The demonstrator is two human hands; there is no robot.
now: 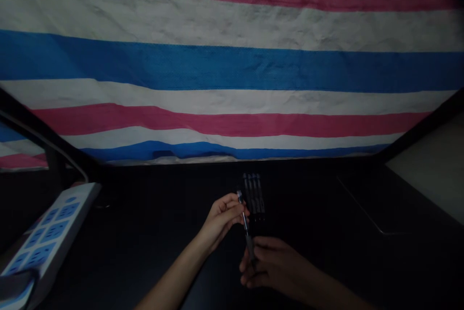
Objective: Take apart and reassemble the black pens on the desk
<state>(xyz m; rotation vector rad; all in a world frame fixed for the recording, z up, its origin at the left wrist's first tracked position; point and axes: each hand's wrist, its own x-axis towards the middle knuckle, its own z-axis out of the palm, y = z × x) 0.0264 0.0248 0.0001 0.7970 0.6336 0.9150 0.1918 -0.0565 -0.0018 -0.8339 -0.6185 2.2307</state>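
A pen (245, 225) is held between both hands above the dark worktop (152, 232), a little below the middle of the view. It stands almost upright, with its upper end tilted slightly to 11 o'clock. The left hand (222, 219) comes from 7 o'clock and its grip is pinching the upper part of the pen with the fingertips (242, 213) pressed together on it. The right hand (270, 264) comes from 4 o'clock and its grip is closed around the lower end of the pen, so this end is hidden by the fingers.

Just beside the pen, at 1 o'clock from it, a row of dark pens (254, 196) lies on the worktop, side by side and touching each other; the exact number is hard to tell in the weak light.

Far at 9 o'clock, at the left edge, a white power strip (47, 232) with blue sockets lies. Behind the worktop, at 12 o'clock, hangs a striped cloth (232, 68) in pink, white and blue.
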